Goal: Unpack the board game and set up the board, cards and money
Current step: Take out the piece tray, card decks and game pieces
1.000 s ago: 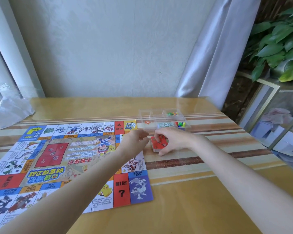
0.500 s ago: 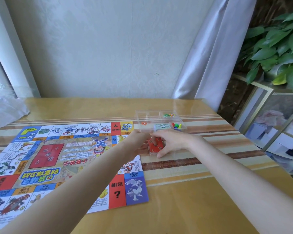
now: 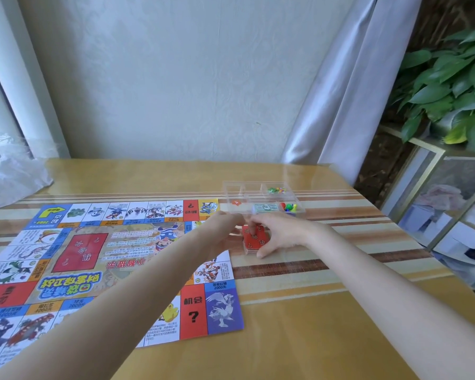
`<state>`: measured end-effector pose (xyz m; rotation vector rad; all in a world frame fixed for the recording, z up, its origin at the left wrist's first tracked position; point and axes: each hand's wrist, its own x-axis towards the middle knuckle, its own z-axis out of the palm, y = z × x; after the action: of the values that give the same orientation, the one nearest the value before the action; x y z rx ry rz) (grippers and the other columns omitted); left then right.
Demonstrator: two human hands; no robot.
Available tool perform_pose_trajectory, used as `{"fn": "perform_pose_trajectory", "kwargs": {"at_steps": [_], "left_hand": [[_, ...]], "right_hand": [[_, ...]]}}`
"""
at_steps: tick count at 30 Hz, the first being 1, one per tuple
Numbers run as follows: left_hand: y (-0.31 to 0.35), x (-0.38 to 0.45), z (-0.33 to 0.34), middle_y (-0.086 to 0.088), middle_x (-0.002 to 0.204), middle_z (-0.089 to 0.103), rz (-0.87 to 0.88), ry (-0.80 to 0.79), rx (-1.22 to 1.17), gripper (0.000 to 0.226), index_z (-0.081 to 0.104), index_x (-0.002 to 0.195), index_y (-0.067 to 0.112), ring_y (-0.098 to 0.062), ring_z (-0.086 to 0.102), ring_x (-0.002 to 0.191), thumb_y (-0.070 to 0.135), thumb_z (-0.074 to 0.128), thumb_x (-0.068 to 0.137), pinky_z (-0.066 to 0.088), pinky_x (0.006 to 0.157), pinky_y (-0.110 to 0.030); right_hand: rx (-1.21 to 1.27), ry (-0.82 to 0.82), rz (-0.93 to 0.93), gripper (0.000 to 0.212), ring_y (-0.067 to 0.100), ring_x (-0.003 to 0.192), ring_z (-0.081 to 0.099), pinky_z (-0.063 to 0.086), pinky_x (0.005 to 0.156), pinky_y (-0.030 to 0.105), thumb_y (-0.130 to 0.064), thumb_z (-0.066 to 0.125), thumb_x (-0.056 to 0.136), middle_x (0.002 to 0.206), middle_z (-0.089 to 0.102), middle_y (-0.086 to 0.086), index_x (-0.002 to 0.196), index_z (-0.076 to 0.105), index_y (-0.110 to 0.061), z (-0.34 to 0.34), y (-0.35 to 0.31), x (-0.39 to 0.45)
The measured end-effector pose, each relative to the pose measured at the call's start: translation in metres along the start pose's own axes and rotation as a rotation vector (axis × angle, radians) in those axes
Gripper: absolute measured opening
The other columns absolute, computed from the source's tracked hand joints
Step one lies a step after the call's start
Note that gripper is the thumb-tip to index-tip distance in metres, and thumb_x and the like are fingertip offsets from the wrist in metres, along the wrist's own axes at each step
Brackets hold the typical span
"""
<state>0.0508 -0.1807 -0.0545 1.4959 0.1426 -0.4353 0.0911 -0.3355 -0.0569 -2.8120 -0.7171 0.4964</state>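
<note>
board [image 3: 99, 259] flat on glossy table [image 3: 313, 338]; wall, maybe curtain behind.

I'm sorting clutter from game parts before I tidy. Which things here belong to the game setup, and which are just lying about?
Game setup:
board
red cards, under both hands: left, right
clear tray
banknotes in the tray
coloured pawns in the tray

Lying about:
plastic bag
plant

Both bare arms are stretched forward; the right hand [image 3: 279, 237] is curled, the left hand [image 3: 225, 231] is bent inward beside it.
</note>
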Motion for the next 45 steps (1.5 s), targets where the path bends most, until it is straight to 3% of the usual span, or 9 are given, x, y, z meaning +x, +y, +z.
{"fn": "perform_pose_trajectory", "kwargs": {"at_steps": [5, 10, 19, 24, 27, 31, 38, 40, 45], "left_hand": [[0.009, 0.013, -0.009, -0.014, 0.097, 0.062, 0.290, 0.236, 0.341, 0.024, 0.062, 0.097, 0.001, -0.024, 0.062, 0.084, -0.001, 0.039, 0.092, 0.052, 0.081, -0.030], [0.020, 0.031, -0.011, -0.004, 0.112, 0.067, 0.486, 0.282, 0.834, 0.036, 0.067, 0.112, 0.009, -0.024, 0.062, 0.098, 0.001, 0.038, 0.092, 0.043, 0.073, -0.013], [0.029, 0.080, 0.014, -0.011, 0.114, 0.065, 0.185, 0.261, 0.877, 0.035, 0.055, 0.117, 0.003, -0.029, 0.058, 0.094, 0.006, 0.037, 0.087, 0.048, 0.081, -0.034], [0.038, 0.089, 0.026, -0.008, 0.117, 0.061, 0.101, 0.243, 1.022, 0.032, 0.053, 0.115, 0.003, -0.029, 0.057, 0.108, 0.012, 0.037, 0.089, 0.042, 0.092, -0.035], [0.041, 0.089, 0.034, -0.014, 0.118, 0.056, 0.086, 0.223, 1.119, 0.029, 0.051, 0.115, 0.000, -0.029, 0.053, 0.105, 0.010, 0.035, 0.093, 0.037, 0.083, -0.032], [0.054, 0.084, 0.041, -0.018, 0.111, 0.058, 0.009, 0.141, 0.963, 0.037, 0.045, 0.128, -0.005, -0.026, 0.046, 0.093, 0.010, 0.031, 0.097, 0.036, 0.069, -0.028], [0.066, 0.080, 0.051, -0.016, 0.152, 0.024, -0.104, 0.034, 0.466, 0.048, 0.020, 0.146, 0.003, -0.030, 0.021, 0.140, 0.020, 0.027, 0.102, 0.039, 0.087, -0.012], [0.063, 0.083, 0.044, -0.020, 0.155, 0.011, -0.177, 0.052, 0.400, 0.059, 0.010, 0.148, 0.003, -0.036, 0.009, 0.143, 0.035, 0.026, 0.101, 0.020, 0.113, -0.035], [0.059, 0.084, 0.042, -0.018, 0.154, 0.015, -0.181, 0.132, 0.287, 0.058, 0.009, 0.148, 0.004, -0.035, 0.020, 0.141, 0.034, 0.026, 0.101, 0.016, 0.112, -0.044]], "right_hand": [[0.088, 0.157, -0.043, 0.028, 0.010, 0.099, 0.056, 0.045, 0.089, 0.031, -0.053, 0.073, 0.067, 0.101, 0.060, -0.011, 0.083, 0.064, -0.031, -0.026, 0.001, 0.001], [0.144, 0.458, 0.126, 0.022, 0.022, 0.072, 0.060, 0.045, 0.067, 0.027, -0.013, 0.055, 0.088, 0.088, 0.072, 0.008, 0.086, 0.070, 0.003, -0.060, 0.023, 0.018], [0.127, 0.330, 0.269, 0.019, 0.016, 0.074, 0.053, 0.038, 0.059, 0.024, -0.015, 0.056, 0.090, 0.079, 0.060, 0.002, 0.093, 0.070, -0.002, -0.035, 0.046, 0.038], [0.122, 0.346, 0.236, 0.018, 0.020, 0.113, 0.050, 0.028, 0.106, 0.031, -0.013, 0.054, 0.092, 0.093, 0.061, 0.003, 0.094, 0.068, -0.002, -0.027, 0.054, 0.040], [0.139, 0.372, 0.224, 0.022, 0.021, 0.102, 0.055, 0.034, 0.092, 0.022, -0.007, 0.049, 0.091, 0.102, 0.066, 0.008, 0.094, 0.068, 0.003, -0.024, 0.058, 0.041], [0.193, 0.410, 0.233, 0.031, 0.025, 0.102, 0.058, 0.035, 0.076, 0.022, 0.000, 0.039, 0.091, 0.113, 0.065, 0.011, 0.090, 0.068, -0.009, -0.023, 0.061, 0.040], [0.160, 0.397, 0.211, 0.030, 0.027, 0.109, 0.056, 0.040, 0.087, 0.025, -0.005, 0.043, 0.093, 0.123, 0.059, 0.009, 0.104, 0.070, -0.011, -0.020, 0.065, 0.036], [0.140, 0.394, 0.181, 0.022, 0.026, 0.105, 0.056, 0.043, 0.092, 0.031, -0.011, 0.051, 0.092, 0.118, 0.059, 0.008, 0.104, 0.070, -0.010, -0.018, 0.065, 0.035], [0.189, 0.480, 0.189, 0.009, 0.022, 0.093, 0.055, 0.043, 0.081, 0.031, -0.015, 0.066, 0.085, 0.103, 0.060, 0.008, 0.090, 0.070, -0.009, -0.013, 0.063, 0.035]]}}
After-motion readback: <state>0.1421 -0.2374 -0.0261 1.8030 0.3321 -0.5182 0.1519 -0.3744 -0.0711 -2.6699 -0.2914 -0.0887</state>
